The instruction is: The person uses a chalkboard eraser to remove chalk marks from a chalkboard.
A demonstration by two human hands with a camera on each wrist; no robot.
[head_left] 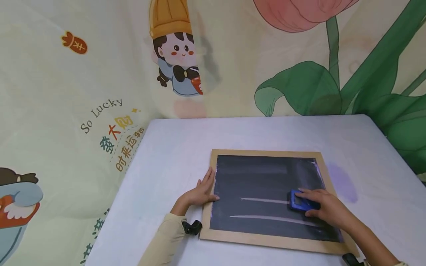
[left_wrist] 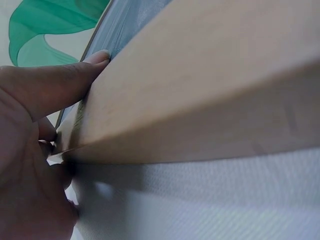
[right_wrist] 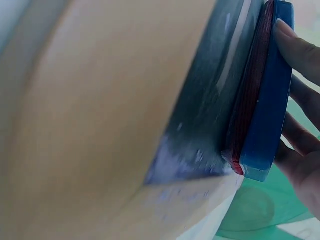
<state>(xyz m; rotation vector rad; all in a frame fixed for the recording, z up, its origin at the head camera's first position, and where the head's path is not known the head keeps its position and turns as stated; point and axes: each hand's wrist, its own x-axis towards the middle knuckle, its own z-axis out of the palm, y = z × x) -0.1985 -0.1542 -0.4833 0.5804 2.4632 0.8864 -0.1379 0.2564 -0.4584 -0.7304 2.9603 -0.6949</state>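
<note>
A chalkboard (head_left: 246, 184) in a light wooden frame lies on the white-covered table. My left hand (head_left: 198, 193) holds the frame's left side, the thumb (left_wrist: 62, 85) over its face and the other fingers along the outer edge. Toward the board's right side, my right hand (head_left: 329, 207) grips a blue board eraser (head_left: 297, 204) by its edges. In the right wrist view, the eraser's dark red felt (right_wrist: 250, 95) faces the black surface. Two pale chalk lines run across the lower half; the upper one (head_left: 263, 200) meets the eraser.
White cloth covers the table (head_left: 176, 147), with a faint purple stain (head_left: 344, 183) right of the board. Behind stands a printed cloth backdrop (head_left: 233, 74) with cartoon figures and green leaves. Chalk dust marks the board's edges. A small black device (head_left: 192, 227) is strapped at the left wrist.
</note>
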